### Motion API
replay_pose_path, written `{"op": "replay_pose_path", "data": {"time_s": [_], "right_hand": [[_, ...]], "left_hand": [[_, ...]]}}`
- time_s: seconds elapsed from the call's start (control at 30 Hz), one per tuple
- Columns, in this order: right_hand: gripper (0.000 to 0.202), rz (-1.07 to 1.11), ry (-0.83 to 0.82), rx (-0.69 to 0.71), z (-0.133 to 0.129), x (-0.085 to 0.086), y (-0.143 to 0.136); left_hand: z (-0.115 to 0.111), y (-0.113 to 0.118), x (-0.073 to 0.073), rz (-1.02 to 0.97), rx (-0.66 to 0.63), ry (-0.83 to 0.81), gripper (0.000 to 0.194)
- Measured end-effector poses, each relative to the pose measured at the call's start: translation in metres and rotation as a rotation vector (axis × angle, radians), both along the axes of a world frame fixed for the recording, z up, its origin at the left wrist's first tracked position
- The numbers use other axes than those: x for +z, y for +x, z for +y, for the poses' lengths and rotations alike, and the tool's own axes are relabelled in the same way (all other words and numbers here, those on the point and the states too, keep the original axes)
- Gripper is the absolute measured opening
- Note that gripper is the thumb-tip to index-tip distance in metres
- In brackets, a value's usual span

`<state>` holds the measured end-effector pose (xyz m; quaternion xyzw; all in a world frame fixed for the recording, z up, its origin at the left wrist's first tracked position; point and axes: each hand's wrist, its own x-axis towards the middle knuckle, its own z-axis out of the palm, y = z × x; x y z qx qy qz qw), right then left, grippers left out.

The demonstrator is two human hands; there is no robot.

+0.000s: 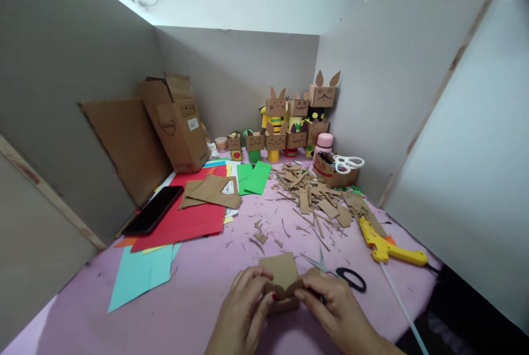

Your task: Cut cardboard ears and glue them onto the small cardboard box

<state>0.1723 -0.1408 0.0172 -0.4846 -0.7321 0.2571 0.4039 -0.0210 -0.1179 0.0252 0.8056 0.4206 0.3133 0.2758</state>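
Close to me, a small cardboard box (281, 270) stands on the table with its back flap raised. My left hand (248, 302) pinches the left side of a dark brown cardboard piece (294, 288) with two rounded humps along the box's edge. On the other side, my right hand (330, 297) has thumb and fingers closed on the right end of that piece. Fingers cover part of the box and the ends of the piece. Black-handled scissors (350, 279) lie partly open just beyond my right hand.
A yellow glue gun (388, 247) with a long glue stick (403, 308) rests at right. Cardboard scraps (308, 192) lie in a heap behind. Leftward are a phone (155, 210), red paper (194, 222) and a tall carton (177, 129). Cardboard animal figures (275, 140) line the back.
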Motion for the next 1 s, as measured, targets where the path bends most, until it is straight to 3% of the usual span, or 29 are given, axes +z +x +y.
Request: {"op": "replay_pose_path", "data": {"time_s": [1.0], "right_hand": [[0.020, -0.010, -0.014, 0.023, 0.0017, -0.0002, 0.0010]], "left_hand": [[-0.0005, 0.0006, 0.0022, -0.001, 0.018, 0.032, 0.021]]}}
